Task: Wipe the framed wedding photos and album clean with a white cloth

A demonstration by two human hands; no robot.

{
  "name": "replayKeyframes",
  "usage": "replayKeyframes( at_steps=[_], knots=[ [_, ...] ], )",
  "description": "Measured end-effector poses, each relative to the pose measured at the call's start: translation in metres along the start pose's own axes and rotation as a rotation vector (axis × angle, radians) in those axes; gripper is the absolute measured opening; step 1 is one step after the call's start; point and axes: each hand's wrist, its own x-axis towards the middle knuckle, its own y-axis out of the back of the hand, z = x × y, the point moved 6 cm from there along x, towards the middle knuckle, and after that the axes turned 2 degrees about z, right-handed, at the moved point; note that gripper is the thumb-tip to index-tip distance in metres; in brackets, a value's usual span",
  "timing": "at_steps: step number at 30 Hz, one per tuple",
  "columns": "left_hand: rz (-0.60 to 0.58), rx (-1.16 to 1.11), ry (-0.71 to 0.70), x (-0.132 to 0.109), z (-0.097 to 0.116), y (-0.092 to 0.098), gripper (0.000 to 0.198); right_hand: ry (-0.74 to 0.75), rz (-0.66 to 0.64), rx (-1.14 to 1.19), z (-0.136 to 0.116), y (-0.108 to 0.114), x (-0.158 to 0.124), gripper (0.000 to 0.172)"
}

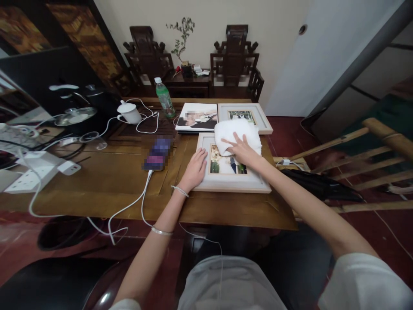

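A white-framed photo (226, 183) lies flat at the near edge of the wooden table (106, 181). My left hand (195, 168) rests on the frame's left border, fingers stretched flat, holding nothing. My right hand (242, 151) presses palm down, fingers spread, on a folded white cloth (237, 129) that covers the frame's upper part. Two more pictures lie behind: an unframed photo print (197, 116) and a second white-framed picture (245, 116).
A phone (158, 153) on a white cable lies left of the frame. Behind stand a green bottle (164, 98) and a white cup (129, 113). White power strips (38, 168) and cables crowd the left. Dark carved chairs (235, 60) stand beyond; a bamboo chair (361, 150) at right.
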Motion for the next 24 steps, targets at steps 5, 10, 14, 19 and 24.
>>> replayKeyframes(
  at_steps=[5,10,14,19,24],
  knots=[
    [0.01,0.007,0.005,0.0,0.0,-0.001,0.041,0.03,-0.121,0.104,-0.038,0.016,-0.039,0.067],
    [0.013,0.01,0.008,0.0,0.001,-0.001,0.04,0.066,-0.335,0.275,-0.081,0.05,-0.085,0.066],
    [0.009,0.019,0.007,0.0,0.001,-0.001,0.041,0.131,-0.365,0.362,-0.112,0.068,-0.106,0.059],
    [-0.008,0.016,0.008,0.001,0.001,-0.001,0.044,0.118,-0.26,0.352,-0.111,0.046,-0.091,0.068],
    [0.006,-0.007,0.019,0.001,0.002,0.0,0.047,-0.025,-0.088,0.201,-0.056,0.014,-0.044,0.065]
  ],
)
